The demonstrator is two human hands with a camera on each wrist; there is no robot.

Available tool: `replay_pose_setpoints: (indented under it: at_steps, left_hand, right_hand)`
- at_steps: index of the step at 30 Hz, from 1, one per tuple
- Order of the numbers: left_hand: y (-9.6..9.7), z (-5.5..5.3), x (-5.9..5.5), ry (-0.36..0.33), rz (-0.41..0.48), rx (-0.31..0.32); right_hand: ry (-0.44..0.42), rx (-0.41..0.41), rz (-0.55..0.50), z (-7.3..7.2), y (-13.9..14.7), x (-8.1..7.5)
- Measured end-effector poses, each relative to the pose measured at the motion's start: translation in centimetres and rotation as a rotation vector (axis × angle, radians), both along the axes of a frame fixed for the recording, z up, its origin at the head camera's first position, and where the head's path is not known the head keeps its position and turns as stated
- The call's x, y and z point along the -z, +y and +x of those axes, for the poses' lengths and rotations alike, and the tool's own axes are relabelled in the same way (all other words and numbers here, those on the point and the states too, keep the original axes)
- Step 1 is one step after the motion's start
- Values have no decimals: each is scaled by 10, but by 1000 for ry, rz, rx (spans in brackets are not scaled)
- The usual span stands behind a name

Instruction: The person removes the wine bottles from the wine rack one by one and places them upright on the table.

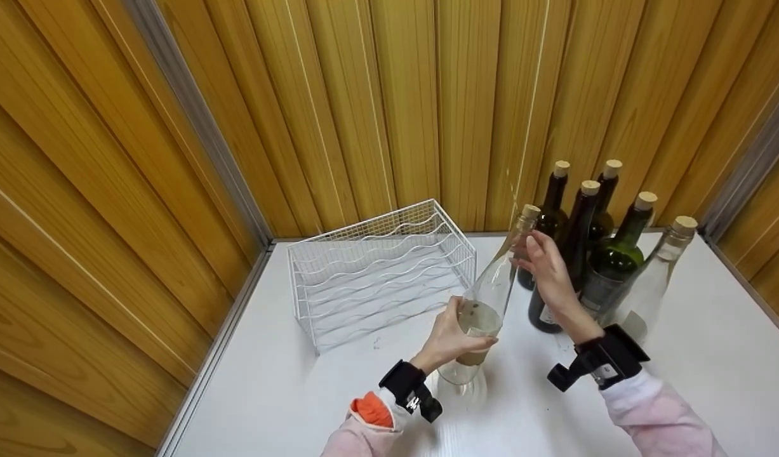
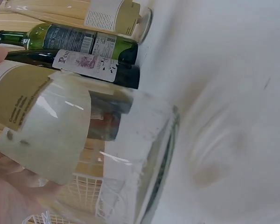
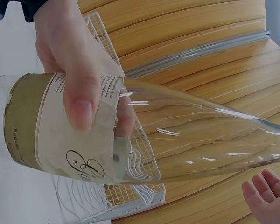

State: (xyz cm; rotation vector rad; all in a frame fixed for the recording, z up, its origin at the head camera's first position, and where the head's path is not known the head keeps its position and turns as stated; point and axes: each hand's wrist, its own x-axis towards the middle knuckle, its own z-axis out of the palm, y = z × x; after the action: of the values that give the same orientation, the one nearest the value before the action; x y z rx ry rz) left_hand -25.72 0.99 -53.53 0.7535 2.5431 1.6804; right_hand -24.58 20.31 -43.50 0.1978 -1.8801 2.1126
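Note:
My left hand [image 1: 456,336] grips a clear glass wine bottle [image 1: 494,282] around its labelled lower body, thumb across the paper label [image 3: 51,123]. The bottle leans with its corked neck up and to the right. Its base [image 2: 161,163] looks slightly raised from the table in the left wrist view. Beside the neck is my right hand [image 1: 551,273], fingers loosely bent. In the right wrist view its fingers [image 3: 270,186] are a little apart from the glass, holding nothing.
A white wire wine rack [image 1: 433,202] with wavy bars stands on the white table [image 1: 256,381] to the left. Several corked bottles stand at right, among them a green bottle [image 1: 618,254] and another clear bottle [image 1: 659,273]. Wood-patterned panels [image 1: 402,114] rise behind.

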Motion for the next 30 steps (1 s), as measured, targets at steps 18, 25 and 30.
replay_pose_setpoints:
  at_steps: [18, 25, 30]
  left_hand:
    - [15, 18, 6, -38, 60, 50]
    - [15, 20, 7, -45, 61, 65]
    - [17, 21, 6, -81, 63, 97]
  right_hand:
    - [20, -28, -70, -9, -14, -7]
    - [38, -53, -75, -7, -12, -6]
    - [71, -33, -111, -7, -12, -4]
